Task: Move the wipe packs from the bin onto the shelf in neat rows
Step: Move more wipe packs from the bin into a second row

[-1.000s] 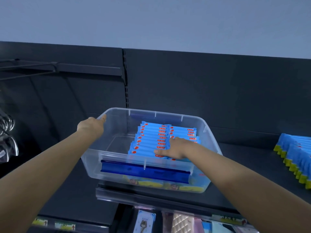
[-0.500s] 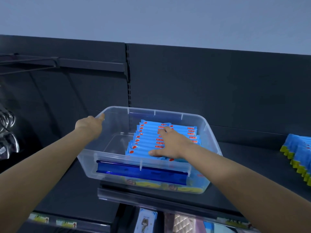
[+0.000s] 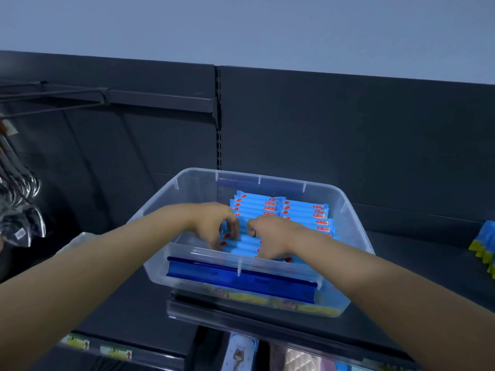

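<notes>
A clear plastic bin point(image 3: 345, 204) with blue clips sits on the dark shelf point(image 3: 417, 253). Inside it stand several blue wipe packs point(image 3: 302, 210) with red marks, packed on edge in two columns. Both my hands are down in the bin at the near end of the left column. My left hand point(image 3: 211, 223) curls its fingers over the left ends of the near packs. My right hand point(image 3: 270, 234) curls over their right ends. The fingertips are buried among the packs, so the grip itself is hidden.
A row of blue and yellow packs point(image 3: 484, 247) stands on the shelf at the far right edge. Metal hooks with hanging goods point(image 3: 18, 210) stick out at the left. A lower shelf with other products point(image 3: 241, 352) lies below.
My left hand has left the bin's far left rim and dropped into the bin onto the packs. My right hand has shifted from lying flat on the packs to curling around them.
</notes>
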